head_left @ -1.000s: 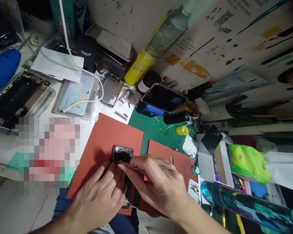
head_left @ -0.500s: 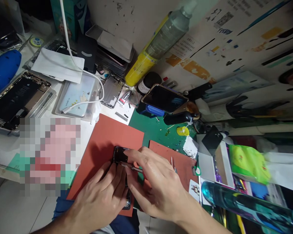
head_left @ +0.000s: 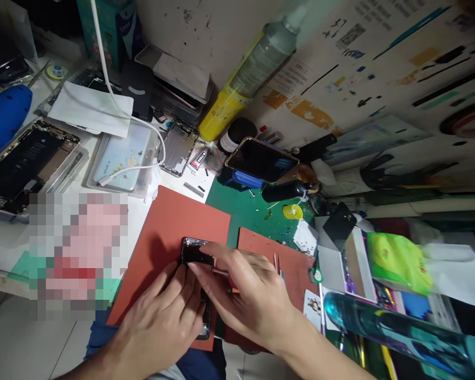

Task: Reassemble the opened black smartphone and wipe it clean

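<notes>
An opened black phone (head_left: 190, 254) lies lengthwise on the red-brown mat, its middle covered by my hands. My left hand (head_left: 164, 319) holds it from the left side, fingers laid together across the frame. Over the upper part, my right hand (head_left: 257, 295) reaches in with the index fingertip and thumb touching or just above the phone. A thin screwdriver (head_left: 220, 272) is tucked in the right hand, its metal shaft and a bit of red showing under the fingers. Its tip is hidden.
The red-brown mat (head_left: 190, 211) lies beside a green mat (head_left: 245, 208) and a second reddish pad (head_left: 257, 248) with tweezers (head_left: 277, 264). Left stand boxed phone parts (head_left: 27, 163). A propped phone (head_left: 263, 160) stands behind; a blue bottle (head_left: 396, 330) lies right.
My right thumb has moved left onto the phone's upper part, and the screwdriver has swung back under the hand, its tip no longer showing. My left hand stays put. The view has shifted slightly.
</notes>
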A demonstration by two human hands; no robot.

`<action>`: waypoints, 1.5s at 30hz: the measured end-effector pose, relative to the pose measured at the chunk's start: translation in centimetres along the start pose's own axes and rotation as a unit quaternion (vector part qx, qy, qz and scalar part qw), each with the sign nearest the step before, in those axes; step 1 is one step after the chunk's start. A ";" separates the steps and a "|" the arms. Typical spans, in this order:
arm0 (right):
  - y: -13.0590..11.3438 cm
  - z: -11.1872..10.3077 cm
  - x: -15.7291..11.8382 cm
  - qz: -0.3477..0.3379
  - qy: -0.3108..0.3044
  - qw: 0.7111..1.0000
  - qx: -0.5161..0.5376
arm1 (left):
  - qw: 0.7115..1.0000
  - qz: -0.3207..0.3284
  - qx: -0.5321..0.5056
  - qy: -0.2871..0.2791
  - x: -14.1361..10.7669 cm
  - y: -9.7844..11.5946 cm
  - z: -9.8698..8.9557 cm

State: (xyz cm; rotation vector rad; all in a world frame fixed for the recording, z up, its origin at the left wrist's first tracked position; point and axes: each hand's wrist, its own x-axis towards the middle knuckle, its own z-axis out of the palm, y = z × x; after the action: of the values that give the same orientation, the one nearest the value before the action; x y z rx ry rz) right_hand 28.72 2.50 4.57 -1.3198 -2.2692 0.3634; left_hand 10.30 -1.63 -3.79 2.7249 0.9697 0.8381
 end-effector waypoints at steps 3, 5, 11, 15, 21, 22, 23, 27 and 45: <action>0.0 0.1 0.0 0.002 -0.010 1.000 0.004 | 1.000 0.001 0.000 -0.001 -0.1 0.0 0.1; 0.0 0.2 -0.1 -0.002 0.008 1.000 -0.005 | 1.000 0.005 0.001 0.000 -0.1 0.0 0.2; -0.2 0.4 -0.2 0.010 0.011 1.000 -0.011 | 1.000 0.005 0.001 0.004 -0.1 0.0 0.3; -0.3 0.4 -0.3 0.031 0.027 0.999 -0.021 | 1.000 -0.001 -0.003 0.012 -0.2 0.1 0.4; -0.3 0.9 -0.5 0.010 0.033 0.999 -0.032 | 1.000 0.001 -0.007 0.010 -0.3 0.1 0.4; -0.4 1.0 -0.4 0.017 0.041 0.998 -0.033 | 1.000 0.001 -0.007 0.009 -0.3 0.0 0.5; -0.4 1.0 -0.4 0.027 0.048 0.998 -0.035 | 1.000 0.002 -0.008 0.008 -0.3 0.0 0.5; -0.8 -0.1 -0.4 0.065 0.072 0.995 -0.016 | 1.000 -0.002 -0.014 0.012 -0.3 0.0 0.6; 0.4 -1.1 -4.1 0.161 0.173 0.972 -0.012 | 1.000 -0.011 -0.012 0.014 0.0 0.0 0.7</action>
State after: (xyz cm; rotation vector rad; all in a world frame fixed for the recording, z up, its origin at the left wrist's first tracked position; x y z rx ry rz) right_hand 31.36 -0.87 4.19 -1.6280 -1.7818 0.1934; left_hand 10.71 -1.56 -4.38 2.6844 0.9854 0.8804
